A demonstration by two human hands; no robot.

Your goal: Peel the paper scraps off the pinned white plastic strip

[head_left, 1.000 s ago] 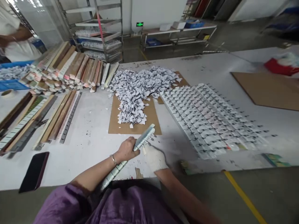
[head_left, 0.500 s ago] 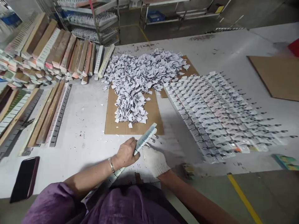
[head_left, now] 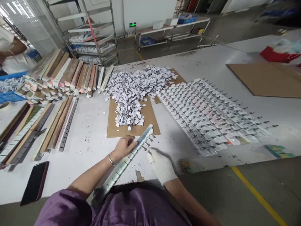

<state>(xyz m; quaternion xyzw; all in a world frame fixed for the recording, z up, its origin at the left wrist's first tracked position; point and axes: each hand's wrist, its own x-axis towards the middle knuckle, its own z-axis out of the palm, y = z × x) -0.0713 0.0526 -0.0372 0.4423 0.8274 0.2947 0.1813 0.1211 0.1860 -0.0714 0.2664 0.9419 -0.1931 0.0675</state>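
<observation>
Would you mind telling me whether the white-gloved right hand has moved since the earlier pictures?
Yes: the white-gloved right hand has drawn back from the long slotted strip, toward the table edge.

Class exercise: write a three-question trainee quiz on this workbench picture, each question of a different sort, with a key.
1. True or false: the left hand rests on the long slotted strip.
2. Which hand wears a white glove? A left, B right.
3. Fill in: the heap of small paper tags lies partly on a sheet of ______.

Key: 1 true. 2 B, the right hand. 3 cardboard.
</observation>
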